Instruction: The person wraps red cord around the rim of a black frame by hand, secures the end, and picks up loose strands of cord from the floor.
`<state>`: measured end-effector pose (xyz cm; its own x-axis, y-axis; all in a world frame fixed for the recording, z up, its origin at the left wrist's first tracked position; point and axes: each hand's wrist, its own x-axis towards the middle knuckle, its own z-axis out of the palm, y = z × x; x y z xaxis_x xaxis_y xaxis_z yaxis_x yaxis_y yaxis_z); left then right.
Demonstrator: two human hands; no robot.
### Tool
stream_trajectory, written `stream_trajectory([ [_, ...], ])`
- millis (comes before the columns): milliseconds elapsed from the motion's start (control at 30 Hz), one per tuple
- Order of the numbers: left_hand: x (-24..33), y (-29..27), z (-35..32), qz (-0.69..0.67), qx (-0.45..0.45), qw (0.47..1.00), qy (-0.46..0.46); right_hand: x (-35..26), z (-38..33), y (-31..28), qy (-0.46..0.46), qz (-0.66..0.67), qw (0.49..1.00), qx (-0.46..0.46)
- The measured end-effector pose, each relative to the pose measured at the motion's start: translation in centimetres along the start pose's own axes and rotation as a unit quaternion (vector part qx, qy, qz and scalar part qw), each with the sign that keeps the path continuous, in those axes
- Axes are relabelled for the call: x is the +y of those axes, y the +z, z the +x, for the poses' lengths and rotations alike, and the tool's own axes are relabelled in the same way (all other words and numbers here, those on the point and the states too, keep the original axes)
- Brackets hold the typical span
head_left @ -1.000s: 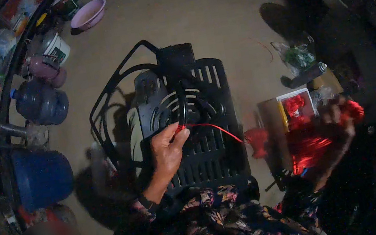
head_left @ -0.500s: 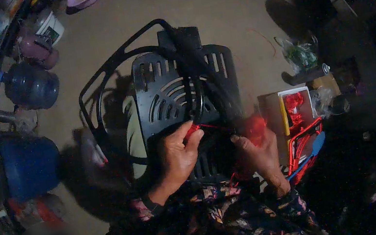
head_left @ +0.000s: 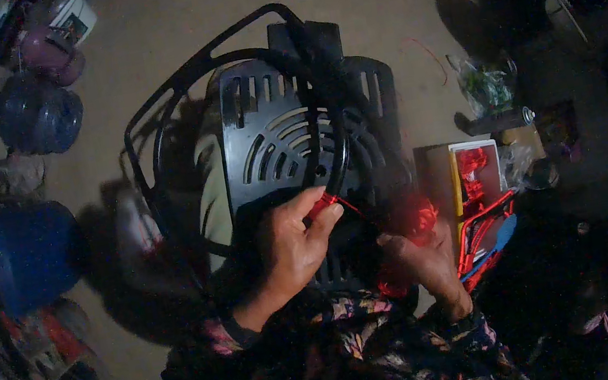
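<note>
In the middle lies a black slotted plastic chair (head_left: 262, 129) with a looping black frame (head_left: 182, 72). My left hand (head_left: 300, 238) is over the chair's lower part, thumb and fingers pinched on red cord (head_left: 320, 205). A taut strand runs from there toward my right hand (head_left: 422, 255), which is closed around a bundle of shiny red cord (head_left: 421, 219). That hand is partly blurred, and its fingertips are in shadow. More red cord (head_left: 391, 287) shows below it, by my patterned clothing.
To the right, a box (head_left: 474, 143) contains red material, beside a red-and-blue handled item (head_left: 486, 237). A spray can (head_left: 504, 120) and a plastic bag (head_left: 486, 81) lie beyond. On the left are a blue bin (head_left: 32, 257), a large water bottle (head_left: 37, 113) and a purple container (head_left: 50, 55).
My left hand has shifted slightly right with the cord. The right hand's bundle has moved a little lower. The whole view has shifted somewhat, so the chair appears higher and further right.
</note>
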<state>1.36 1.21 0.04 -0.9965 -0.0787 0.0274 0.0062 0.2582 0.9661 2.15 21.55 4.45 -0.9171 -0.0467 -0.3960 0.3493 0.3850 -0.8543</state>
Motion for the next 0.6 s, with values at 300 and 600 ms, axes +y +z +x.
stream_trajectory([
  [300,1.2,-1.3,1.6,-0.158,-0.051,0.975,-0.146,0.6,-2.1,-0.6,0.04,0.155,0.985,-0.068],
  [600,0.6,-1.4,1.8,-0.155,-0.097,0.975,-0.123,0.0,-2.6,-1.3,0.016,0.06,0.997,-0.035],
])
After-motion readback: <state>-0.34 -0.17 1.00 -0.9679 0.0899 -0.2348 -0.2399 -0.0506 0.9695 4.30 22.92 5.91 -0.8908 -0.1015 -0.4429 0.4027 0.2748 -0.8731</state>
